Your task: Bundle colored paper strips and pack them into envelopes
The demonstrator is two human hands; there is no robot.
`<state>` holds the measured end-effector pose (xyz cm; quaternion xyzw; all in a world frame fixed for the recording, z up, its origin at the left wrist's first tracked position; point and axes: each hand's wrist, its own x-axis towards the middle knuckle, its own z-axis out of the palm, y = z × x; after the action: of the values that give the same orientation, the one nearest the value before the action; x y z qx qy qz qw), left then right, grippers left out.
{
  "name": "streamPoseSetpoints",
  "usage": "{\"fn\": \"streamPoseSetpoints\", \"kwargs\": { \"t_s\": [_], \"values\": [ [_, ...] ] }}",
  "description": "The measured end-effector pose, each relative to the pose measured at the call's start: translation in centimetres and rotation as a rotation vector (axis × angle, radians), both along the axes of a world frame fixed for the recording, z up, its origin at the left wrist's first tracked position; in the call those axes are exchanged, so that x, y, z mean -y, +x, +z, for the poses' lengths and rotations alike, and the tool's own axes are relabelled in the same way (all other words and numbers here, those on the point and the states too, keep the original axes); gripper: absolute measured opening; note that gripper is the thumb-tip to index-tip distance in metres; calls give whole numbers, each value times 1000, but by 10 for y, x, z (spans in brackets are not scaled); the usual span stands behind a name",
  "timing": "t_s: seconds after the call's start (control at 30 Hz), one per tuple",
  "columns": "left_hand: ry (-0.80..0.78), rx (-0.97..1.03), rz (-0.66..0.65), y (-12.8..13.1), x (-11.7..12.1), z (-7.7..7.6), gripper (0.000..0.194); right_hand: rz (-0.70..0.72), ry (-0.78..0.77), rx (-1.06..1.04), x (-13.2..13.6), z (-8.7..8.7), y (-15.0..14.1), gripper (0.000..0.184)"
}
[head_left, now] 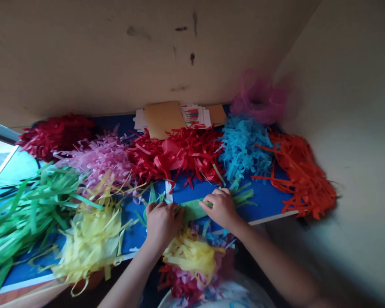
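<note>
A strip of green tissue paper (192,211) with fringed ends lies near the front edge of the blue table, between my hands. My left hand (163,222) has its fingers curled onto the strip's left part. On the right part, my right hand (220,207) closes its fingers around the paper, and cut green fringe (245,196) sticks out past it. Below my hands, by my lap, hangs a fringed bundle with yellow strips (195,256) over pink and red ones. What lies under my fingertips is hidden.
Around the blue table (186,188) lie heaps of tissue fringe: green (28,214), yellow (90,239), pink (99,160), red (179,149), light blue (245,147) and orange (303,171). Cardboard (163,119) and papers stand against the wall. A sheer pink material (259,100) sits back right.
</note>
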<state>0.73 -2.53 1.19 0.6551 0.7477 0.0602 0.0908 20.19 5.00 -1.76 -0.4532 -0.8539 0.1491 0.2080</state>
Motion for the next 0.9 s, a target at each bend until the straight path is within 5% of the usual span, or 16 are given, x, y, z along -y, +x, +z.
{"fn": "streamPoseSetpoints", "kwargs": {
  "t_s": [0.17,0.23,0.33,0.4,0.47,0.6,0.9],
  "values": [
    [70,-30,-16,0,1,4,21,-20,26,28,0,11,-1,18],
    [186,-56,-149,0,1,5,17,-44,107,49,2,22,3,11],
    [284,-64,-469,-1,1,6,19,220,193,90,5,32,12,9],
    [267,-42,-562,-3,3,6,19,472,153,116,5,31,18,18],
    [251,-19,-560,-5,6,6,18,552,100,119,1,25,21,25],
    [262,-4,-469,-7,12,0,24,422,17,43,-10,14,21,22],
    [381,166,-296,-17,13,-13,18,400,-49,89,-23,20,17,9]
  ]
}}
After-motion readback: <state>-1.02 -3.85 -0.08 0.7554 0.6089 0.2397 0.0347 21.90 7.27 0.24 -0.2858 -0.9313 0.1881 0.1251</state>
